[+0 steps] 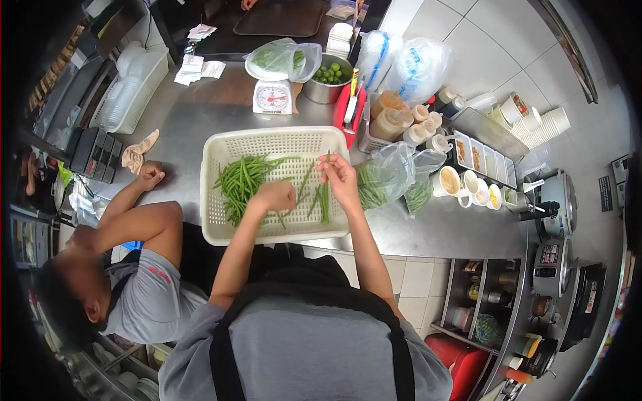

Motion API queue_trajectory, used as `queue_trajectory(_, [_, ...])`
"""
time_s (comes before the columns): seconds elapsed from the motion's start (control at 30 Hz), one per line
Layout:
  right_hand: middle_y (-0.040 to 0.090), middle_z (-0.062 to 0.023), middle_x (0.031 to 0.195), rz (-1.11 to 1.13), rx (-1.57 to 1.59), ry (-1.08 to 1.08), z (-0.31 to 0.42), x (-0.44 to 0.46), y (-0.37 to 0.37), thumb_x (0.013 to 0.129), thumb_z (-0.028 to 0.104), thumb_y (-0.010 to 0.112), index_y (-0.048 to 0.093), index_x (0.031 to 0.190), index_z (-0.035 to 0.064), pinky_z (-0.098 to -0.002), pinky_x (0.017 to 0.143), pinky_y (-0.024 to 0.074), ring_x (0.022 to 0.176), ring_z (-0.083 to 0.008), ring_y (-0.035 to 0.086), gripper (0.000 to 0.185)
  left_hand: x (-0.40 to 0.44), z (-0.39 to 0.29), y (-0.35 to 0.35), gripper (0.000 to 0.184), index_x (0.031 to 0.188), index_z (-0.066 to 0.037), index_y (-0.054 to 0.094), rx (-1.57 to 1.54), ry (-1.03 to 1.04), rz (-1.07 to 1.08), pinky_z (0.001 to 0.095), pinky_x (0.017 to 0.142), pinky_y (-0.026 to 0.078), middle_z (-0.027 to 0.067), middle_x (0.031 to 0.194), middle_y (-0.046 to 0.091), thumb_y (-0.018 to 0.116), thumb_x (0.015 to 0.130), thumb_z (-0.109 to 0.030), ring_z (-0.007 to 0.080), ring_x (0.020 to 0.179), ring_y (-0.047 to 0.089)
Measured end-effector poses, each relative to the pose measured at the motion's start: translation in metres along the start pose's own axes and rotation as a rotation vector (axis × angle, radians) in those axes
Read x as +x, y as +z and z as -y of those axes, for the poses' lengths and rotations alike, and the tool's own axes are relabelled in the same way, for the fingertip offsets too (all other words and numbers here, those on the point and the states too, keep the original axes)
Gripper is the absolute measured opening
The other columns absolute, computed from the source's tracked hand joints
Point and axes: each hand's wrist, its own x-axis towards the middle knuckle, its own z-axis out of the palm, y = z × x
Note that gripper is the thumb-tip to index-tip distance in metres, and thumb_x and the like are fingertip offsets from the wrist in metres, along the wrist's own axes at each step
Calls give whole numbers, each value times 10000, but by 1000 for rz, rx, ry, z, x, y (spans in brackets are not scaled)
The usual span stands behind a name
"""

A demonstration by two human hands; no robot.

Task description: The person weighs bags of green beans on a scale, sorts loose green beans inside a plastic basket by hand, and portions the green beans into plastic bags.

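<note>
A white perforated basket [221,232] sits on the steel counter in front of me. A large heap of green beans [244,184] lies in its left half, and a smaller bunch of green beans [324,204] is at the right. My right hand [341,180] is above the basket's right side, thumb and fingers pinched on a thin green bean. My left hand [275,196] is curled closed over the middle of the basket, beside the large heap. Whatever its fingers may hold is hidden. A few loose beans lie between the two hands.
Behind the basket stand a kitchen scale [273,97] with a bagged green vegetable and a pot of limes [329,75]. Plastic bags of greens [374,186], sauce bottles [391,123] and cups [446,180] crowd the right. A co-worker [147,287] leans on the counter at left.
</note>
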Motion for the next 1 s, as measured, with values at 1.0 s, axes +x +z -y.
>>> queue_trajectory(1.0, [473, -49, 684, 49, -294, -43, -16, 9, -9, 834, 108, 603, 526, 739, -15, -254, 485, 352, 515, -78, 431, 174, 7, 34, -30, 223, 948, -125, 650, -21, -58, -224, 348, 708, 490, 110, 902, 640, 620, 734, -73, 291, 814, 623])
